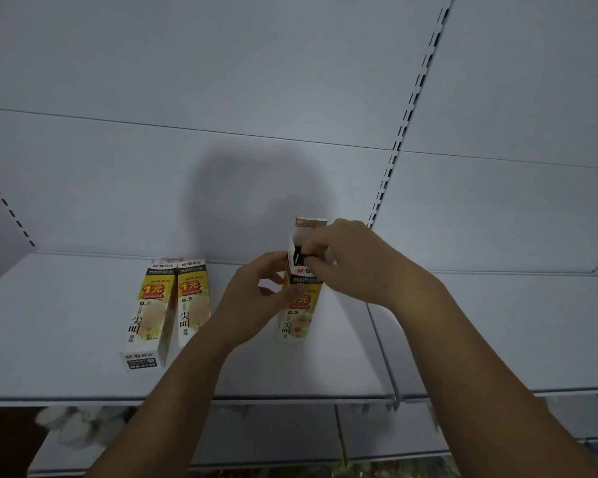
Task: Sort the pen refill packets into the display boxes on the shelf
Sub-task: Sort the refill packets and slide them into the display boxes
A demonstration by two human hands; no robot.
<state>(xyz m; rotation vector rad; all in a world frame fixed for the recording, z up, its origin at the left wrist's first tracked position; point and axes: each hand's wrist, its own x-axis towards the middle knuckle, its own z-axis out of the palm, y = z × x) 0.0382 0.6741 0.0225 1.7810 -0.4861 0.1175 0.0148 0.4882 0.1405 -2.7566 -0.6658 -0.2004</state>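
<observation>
**Both hands on one open display box**

My two bare forearms come up from the near edge and meet over the white shelf (pixel 83 339). My left hand (pixel 256 294) has its fingers curled round the left side of a yellow-and-white display box (pixel 296 322) and grips it about halfway up. My right hand (pixel 353 263) reaches over the top of that box, with finger and thumb pinching a dark piece (pixel 301 258) in its mouth. I cannot tell whether this is a refill packet. The top flap (pixel 310 224) stands open at the far end. The box's near end sits low by the shelf, though whether it touches I cannot tell.

To the left, well apart from my hands, two more boxes of the same print lie side by side, touching: the left box (pixel 149 315) and the one beside it (pixel 191 301). A slotted upright (pixel 404 132) runs up the back panel on the right. Below, a lower shelf (pixel 290 439) holds blurred goods.
</observation>
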